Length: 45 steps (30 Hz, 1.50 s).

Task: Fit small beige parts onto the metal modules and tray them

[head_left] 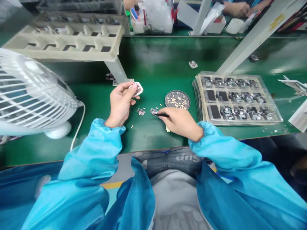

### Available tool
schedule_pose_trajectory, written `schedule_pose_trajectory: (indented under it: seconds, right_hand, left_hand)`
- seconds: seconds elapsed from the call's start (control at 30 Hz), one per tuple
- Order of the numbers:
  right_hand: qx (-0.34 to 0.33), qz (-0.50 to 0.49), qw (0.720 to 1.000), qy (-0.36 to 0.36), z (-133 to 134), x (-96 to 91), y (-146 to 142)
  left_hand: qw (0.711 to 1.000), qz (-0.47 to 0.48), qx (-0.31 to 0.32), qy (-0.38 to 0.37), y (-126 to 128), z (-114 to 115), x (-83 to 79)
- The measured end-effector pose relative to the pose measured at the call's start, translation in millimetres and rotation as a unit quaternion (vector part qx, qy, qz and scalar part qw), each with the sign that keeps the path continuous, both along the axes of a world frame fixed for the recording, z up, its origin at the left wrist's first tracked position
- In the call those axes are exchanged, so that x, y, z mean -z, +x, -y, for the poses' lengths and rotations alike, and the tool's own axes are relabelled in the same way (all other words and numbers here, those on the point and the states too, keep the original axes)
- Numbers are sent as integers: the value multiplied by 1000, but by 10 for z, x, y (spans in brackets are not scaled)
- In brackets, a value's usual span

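Observation:
My left hand (121,102) is raised above the table, with thumb and fingers pinched on a small white pad (139,89) with rounded corners. My right hand (181,121) rests low over the table, closed around a slim black tool (162,115). The tool's tip meets a small silver metal part (153,111); I cannot tell whether it grips it. Just left of that lies another metal part (141,111). Behind my right hand sits a round dark dish (166,101) holding several tiny cream-coloured pieces. One loose piece (132,126) lies nearer the front edge.
A white fan (31,92) stands at the left, its cord on the green table (144,137). Plastic trays (244,123) of metal assemblies are stacked at the right. Another tray (72,54) sits on a raised shelf. A slanted post (251,38) rises behind. Another person's hands (240,9) show at the far side.

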State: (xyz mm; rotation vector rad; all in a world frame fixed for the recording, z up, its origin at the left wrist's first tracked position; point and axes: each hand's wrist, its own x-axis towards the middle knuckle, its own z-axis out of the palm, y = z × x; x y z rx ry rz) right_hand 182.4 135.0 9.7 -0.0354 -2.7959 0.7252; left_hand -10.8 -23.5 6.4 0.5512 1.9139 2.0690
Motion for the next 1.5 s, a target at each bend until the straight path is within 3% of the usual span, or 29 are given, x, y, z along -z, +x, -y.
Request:
schedule_pose_trajectory:
  seconds: [0.13, 0.27, 0.43, 0.53, 0.67, 0.8, 0.97, 1.13, 1.5]
  right_hand:
    - [66, 98, 981, 153, 151, -78, -358]
    - [58, 106, 977, 176, 156, -74, -445]
    - [16, 65, 996, 54, 38, 2, -373]
    - [7, 18, 996, -89, -33, 25, -361]
    - [23, -69, 942, -327, -129, -16, -405]
    - [7, -59, 904, -424, -193, -82, -449]
    - [36, 20, 880, -474, -188, -81, -460]
    - [62, 10, 884, -463, -197, -30, -484]
    - [74, 2, 897, -436, -219, 19, -485]
  left_hand:
    - [999, -6, 15, -29, -39, -13, 67]
    - [997, 22, 53, -52, -6, -20, 79]
    - [994, 65, 80, -39, 64, -20, 20]
    - [988, 100, 115, -3, 117, -12, -8]
    - [984, 93, 150, -17, 191, 17, -24]
    - [983, 53, 174, -38, 239, 42, -30]
    - [977, -1, 212, -5, 244, 41, 27]
    - [970, -37, 241, 6, 264, 38, 85]
    - [980, -80, 179, -35, 322, 20, 172]
